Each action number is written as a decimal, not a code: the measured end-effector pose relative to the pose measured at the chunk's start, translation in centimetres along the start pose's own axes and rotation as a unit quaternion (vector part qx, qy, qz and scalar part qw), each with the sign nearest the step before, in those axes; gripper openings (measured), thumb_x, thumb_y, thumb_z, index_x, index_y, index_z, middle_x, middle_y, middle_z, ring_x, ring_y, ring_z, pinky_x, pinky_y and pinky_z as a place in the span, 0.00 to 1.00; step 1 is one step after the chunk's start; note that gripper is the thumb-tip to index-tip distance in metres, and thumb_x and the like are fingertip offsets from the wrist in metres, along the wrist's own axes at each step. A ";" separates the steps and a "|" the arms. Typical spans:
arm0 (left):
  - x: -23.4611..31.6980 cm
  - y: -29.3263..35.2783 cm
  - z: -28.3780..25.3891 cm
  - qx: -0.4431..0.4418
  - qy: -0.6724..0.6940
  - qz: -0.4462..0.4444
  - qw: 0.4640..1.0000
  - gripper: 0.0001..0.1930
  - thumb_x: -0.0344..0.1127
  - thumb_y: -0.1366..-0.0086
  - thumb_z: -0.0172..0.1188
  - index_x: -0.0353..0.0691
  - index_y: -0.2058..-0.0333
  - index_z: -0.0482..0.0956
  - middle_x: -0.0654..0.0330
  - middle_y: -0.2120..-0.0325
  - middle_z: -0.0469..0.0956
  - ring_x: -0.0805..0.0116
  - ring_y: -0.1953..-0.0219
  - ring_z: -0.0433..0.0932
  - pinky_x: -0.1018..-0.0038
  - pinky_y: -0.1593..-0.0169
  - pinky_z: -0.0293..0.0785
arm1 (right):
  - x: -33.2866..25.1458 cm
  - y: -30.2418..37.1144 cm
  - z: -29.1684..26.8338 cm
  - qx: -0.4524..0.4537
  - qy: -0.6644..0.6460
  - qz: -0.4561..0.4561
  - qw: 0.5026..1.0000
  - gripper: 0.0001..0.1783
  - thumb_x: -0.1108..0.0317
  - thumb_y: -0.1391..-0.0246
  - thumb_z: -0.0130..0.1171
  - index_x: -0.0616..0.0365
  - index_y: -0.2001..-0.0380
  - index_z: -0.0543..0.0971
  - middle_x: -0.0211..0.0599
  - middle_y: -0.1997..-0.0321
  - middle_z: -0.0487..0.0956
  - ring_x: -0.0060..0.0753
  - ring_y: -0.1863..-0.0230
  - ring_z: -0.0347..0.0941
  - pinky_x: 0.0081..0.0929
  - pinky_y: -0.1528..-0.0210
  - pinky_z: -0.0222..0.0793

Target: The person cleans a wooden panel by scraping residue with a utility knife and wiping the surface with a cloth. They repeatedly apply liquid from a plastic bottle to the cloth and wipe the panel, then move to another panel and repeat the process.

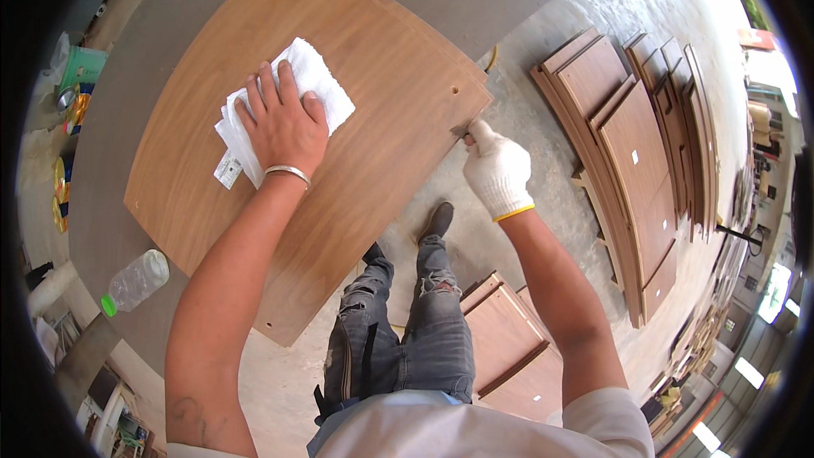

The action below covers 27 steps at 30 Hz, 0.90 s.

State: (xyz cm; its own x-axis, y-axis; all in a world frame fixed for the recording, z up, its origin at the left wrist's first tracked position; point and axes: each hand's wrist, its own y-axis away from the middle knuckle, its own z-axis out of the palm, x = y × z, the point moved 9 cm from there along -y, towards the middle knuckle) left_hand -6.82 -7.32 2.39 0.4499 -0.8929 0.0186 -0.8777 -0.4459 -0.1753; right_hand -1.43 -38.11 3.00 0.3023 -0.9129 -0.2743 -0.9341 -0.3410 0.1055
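Note:
A wood-grain panel (373, 144) lies flat on a grey work table (475, 0). My bare left hand (287, 123) rests on it with fingers spread over a folded white cloth (314, 76). A small white label (228, 170) shows by the cloth's lower left edge. At the panel's right corner is my right hand (498, 165), in a white knitted glove with a yellow cuff. Its fingers are closed on a small dark flat piece (459, 129) that touches the panel's edge; the glove hides most of that piece.
A clear plastic bottle (140, 278) with a green cap lies on the table at the left. Stacks of brown panels (627, 170) stand on the floor to my right. More panels (509, 339) lie near my legs. A green container (82, 65) stands beyond the table's left edge.

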 end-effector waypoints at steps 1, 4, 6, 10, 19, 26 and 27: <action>-0.1 0.0 -0.1 0.002 -0.002 0.001 1.000 0.31 0.47 0.26 0.48 0.42 0.28 0.63 0.50 0.26 0.60 0.47 0.24 0.55 0.42 0.24 0.47 | -0.7 0.5 0.3 -0.013 0.010 -0.002 1.000 0.10 0.74 0.43 0.55 0.48 0.60 0.81 0.39 0.68 0.86 0.52 0.65 0.84 0.45 0.63 0.78; -0.7 0.1 -0.1 0.010 -0.004 0.005 1.000 0.31 0.47 0.26 0.48 0.41 0.29 0.64 0.50 0.26 0.61 0.47 0.24 0.56 0.42 0.25 0.48 | -2.7 1.6 0.7 -0.072 -0.011 -0.008 0.997 0.08 0.72 0.42 0.56 0.48 0.62 0.81 0.41 0.69 0.85 0.53 0.65 0.84 0.46 0.63 0.78; -0.6 0.1 -0.1 0.013 -0.002 0.006 1.000 0.31 0.47 0.26 0.48 0.41 0.29 0.64 0.50 0.27 0.61 0.47 0.25 0.56 0.42 0.25 0.48 | -0.8 0.2 -0.2 0.013 -0.025 -0.008 1.000 0.05 0.68 0.42 0.57 0.48 0.64 0.81 0.43 0.70 0.85 0.54 0.66 0.83 0.47 0.64 0.77; 0.0 0.0 -0.1 0.015 0.004 0.009 1.000 0.30 0.47 0.26 0.49 0.42 0.29 0.65 0.50 0.27 0.61 0.47 0.25 0.56 0.42 0.25 0.48 | 3.2 -3.9 -2.3 0.076 -0.028 0.064 0.995 0.06 0.65 0.40 0.57 0.48 0.64 0.83 0.44 0.71 0.85 0.54 0.66 0.83 0.48 0.64 0.76; -0.5 0.0 0.2 0.014 -0.002 0.005 1.000 0.30 0.48 0.25 0.48 0.42 0.29 0.64 0.50 0.27 0.62 0.47 0.24 0.56 0.41 0.25 0.48 | -4.3 3.2 1.5 -0.003 0.016 -0.034 0.999 0.07 0.63 0.43 0.58 0.53 0.67 0.77 0.45 0.77 0.83 0.51 0.75 0.83 0.48 0.72 0.76; -2.4 -0.8 0.2 0.009 0.156 0.010 0.988 0.32 0.46 0.28 0.51 0.37 0.30 0.65 0.46 0.25 0.58 0.43 0.23 0.52 0.43 0.23 0.43 | -11.5 10.9 4.0 -0.063 -0.054 -0.069 0.994 0.04 0.65 0.46 0.57 0.49 0.67 0.79 0.42 0.78 0.83 0.47 0.75 0.83 0.45 0.71 0.76; -3.6 -0.9 -0.2 0.023 0.233 0.020 0.972 0.32 0.43 0.28 0.52 0.34 0.30 0.65 0.45 0.25 0.58 0.42 0.23 0.52 0.45 0.22 0.43 | -11.1 10.0 3.5 -0.076 -0.077 -0.041 0.993 0.04 0.65 0.45 0.57 0.49 0.67 0.80 0.43 0.77 0.83 0.49 0.73 0.84 0.46 0.69 0.77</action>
State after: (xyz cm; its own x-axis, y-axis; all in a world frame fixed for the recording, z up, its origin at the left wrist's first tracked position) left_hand -7.70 -3.73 2.68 0.2831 -0.8454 0.4530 -0.8800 -0.4168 -0.2279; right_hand -14.83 -30.58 3.79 0.3324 -0.8392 -0.4305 -0.8642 -0.4538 0.2174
